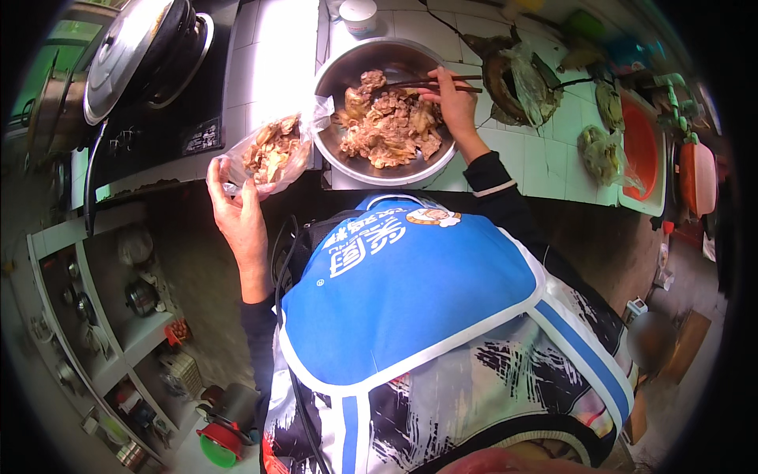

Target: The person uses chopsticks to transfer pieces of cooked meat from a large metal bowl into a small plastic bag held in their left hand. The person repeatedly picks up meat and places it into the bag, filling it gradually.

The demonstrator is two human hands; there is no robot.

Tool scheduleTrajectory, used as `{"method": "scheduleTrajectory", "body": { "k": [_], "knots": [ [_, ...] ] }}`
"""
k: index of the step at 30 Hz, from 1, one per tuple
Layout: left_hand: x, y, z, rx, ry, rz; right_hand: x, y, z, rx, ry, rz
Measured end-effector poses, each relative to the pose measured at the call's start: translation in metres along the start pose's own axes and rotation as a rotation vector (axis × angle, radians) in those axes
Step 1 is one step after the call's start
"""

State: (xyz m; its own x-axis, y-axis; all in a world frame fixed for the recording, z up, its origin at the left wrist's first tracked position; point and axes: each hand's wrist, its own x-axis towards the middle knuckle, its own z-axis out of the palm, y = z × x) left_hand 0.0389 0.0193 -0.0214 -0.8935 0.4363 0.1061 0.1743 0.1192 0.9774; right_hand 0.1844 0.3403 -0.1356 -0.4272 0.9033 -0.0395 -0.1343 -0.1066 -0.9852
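Cooked meat pieces (391, 127) are heaped in a large stainless steel basin (408, 52) on the tiled counter. My right hand (455, 109) grips a pair of dark chopsticks (414, 81), whose tips reach over the meat near the basin's far side. To the left of the basin, my left hand (237, 213) holds the near edge of a clear plastic bag (296, 163). More meat pieces (272, 149) lie inside this bag, and its mouth spreads toward the basin's rim.
A lidded wok (133, 53) stands on the black stove (198, 118) at left. Behind the basin is a white tub (358, 16). A worn dark ring-shaped object (515, 83), a bagged item (598, 154) and a sink with a red basin (642, 148) line the right.
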Motion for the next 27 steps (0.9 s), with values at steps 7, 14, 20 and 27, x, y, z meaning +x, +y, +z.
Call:
{"method": "scheduleTrajectory", "body": {
  "k": [7, 14, 20, 27],
  "knots": [
    [-0.007, 0.002, -0.002, 0.034, -0.001, -0.011, -0.002, -0.061, -0.019, -0.167, -0.219, -0.142],
    [-0.005, 0.003, 0.000, 0.037, -0.013, -0.001, 0.002, -0.020, 0.004, -0.460, -0.467, -0.504],
    [-0.007, 0.004, 0.001, -0.009, -0.012, -0.024, 0.014, -0.005, 0.012, -0.234, -0.230, -0.269],
    [-0.010, 0.006, 0.004, -0.004, 0.008, -0.036, 0.036, -0.017, -0.025, 0.217, 0.025, 0.096]
  ]
}}
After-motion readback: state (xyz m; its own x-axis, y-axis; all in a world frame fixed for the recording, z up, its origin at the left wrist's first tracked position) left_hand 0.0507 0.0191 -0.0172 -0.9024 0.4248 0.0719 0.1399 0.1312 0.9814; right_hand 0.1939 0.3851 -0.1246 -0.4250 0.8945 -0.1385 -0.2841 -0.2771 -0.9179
